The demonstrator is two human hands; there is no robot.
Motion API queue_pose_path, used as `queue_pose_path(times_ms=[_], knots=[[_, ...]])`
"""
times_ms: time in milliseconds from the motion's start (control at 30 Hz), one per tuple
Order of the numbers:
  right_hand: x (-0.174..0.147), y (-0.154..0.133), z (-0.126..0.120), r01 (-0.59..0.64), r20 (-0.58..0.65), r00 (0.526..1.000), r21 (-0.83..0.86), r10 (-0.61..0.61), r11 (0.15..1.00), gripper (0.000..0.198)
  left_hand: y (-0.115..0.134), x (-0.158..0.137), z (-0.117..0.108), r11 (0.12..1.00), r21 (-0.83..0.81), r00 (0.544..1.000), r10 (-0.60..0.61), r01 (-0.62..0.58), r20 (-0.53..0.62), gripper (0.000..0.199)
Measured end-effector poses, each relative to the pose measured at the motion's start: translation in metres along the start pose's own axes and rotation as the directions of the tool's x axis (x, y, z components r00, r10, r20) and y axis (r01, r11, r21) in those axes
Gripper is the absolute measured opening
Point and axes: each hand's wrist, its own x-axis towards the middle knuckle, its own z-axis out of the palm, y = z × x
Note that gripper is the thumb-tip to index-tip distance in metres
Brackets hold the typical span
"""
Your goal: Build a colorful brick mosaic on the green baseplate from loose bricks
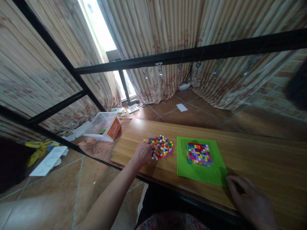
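Observation:
A loose pile of small coloured bricks [165,145] lies on the wooden table [259,159]. At the pile's left edge is my left hand [143,151], its fingers apart and reaching down among the bricks; the fingertips are partly hidden. A green studded baseplate [200,177] lies flat to the right of the pile. On it stands a squarish block of multicoloured bricks [199,154], packed closely together. My right hand [249,198] is at the baseplate's near right corner, with thumb and curled fingers closed at that corner.
Beyond the table's left end stands a clear plastic box [96,129] with an orange label and some green things inside. Black metal bars [168,59] cross above the table's far side, with curtains [153,28] behind. Papers [49,161] and a yellow bag [39,150] are at left.

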Motion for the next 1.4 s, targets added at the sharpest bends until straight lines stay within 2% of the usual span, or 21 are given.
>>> queue_pose_path(times_ms=[200, 333, 467, 600, 700, 800, 1133, 1300, 1400], knots=[[0.001, -0.004, 0.001, 0.001, 0.033, 0.999, -0.080, 0.002, 0.997, 0.032, -0.001, 0.005, -0.004, 0.997, 0.035, 0.998, 0.061, -0.062, 0.019, 0.015], [0.003, -0.009, 0.000, 0.027, 0.013, 1.000, -0.069, -0.026, 0.997, 0.027, 0.012, 0.000, -0.012, 0.998, -0.058, 0.997, 0.029, -0.033, -0.077, 0.015], [0.007, -0.015, -0.003, 0.026, 0.012, 1.000, -0.064, -0.026, 0.998, 0.024, 0.049, -0.005, -0.014, 0.945, -0.304, 0.977, 0.053, -0.116, -0.208, 0.016], [0.008, -0.018, -0.004, 0.008, 0.021, 1.000, -0.068, -0.007, 0.998, 0.023, 0.098, -0.006, -0.001, 0.831, -0.525, 0.973, 0.078, -0.183, -0.217, 0.014], [0.008, -0.019, -0.005, 0.000, 0.014, 1.000, -0.063, 0.001, 0.998, 0.022, 0.125, -0.002, 0.012, 0.779, -0.595, 0.968, 0.062, -0.199, -0.243, 0.014], [0.008, -0.020, -0.005, 0.004, -0.005, 1.000, -0.053, -0.004, 0.999, 0.021, 0.139, 0.003, 0.021, 0.757, -0.614, 0.961, 0.062, -0.222, -0.271, 0.015], [0.008, -0.022, -0.006, -0.010, -0.005, 1.000, -0.012, 0.010, 1.000, 0.021, 0.150, 0.008, 0.041, 0.729, -0.645, 0.937, -0.016, -0.229, -0.350, 0.017], [0.009, -0.022, -0.007, -0.006, -0.010, 1.000, -0.034, 0.006, 0.999, 0.021, 0.148, 0.007, 0.044, 0.748, -0.625, 0.937, -0.015, -0.221, -0.349, 0.027], [0.009, -0.022, -0.006, -0.002, -0.021, 1.000, -0.029, 0.001, 1.000, 0.020, 0.145, 0.001, 0.048, 0.762, -0.592, 0.922, 0.018, -0.263, -0.387, 0.032]])
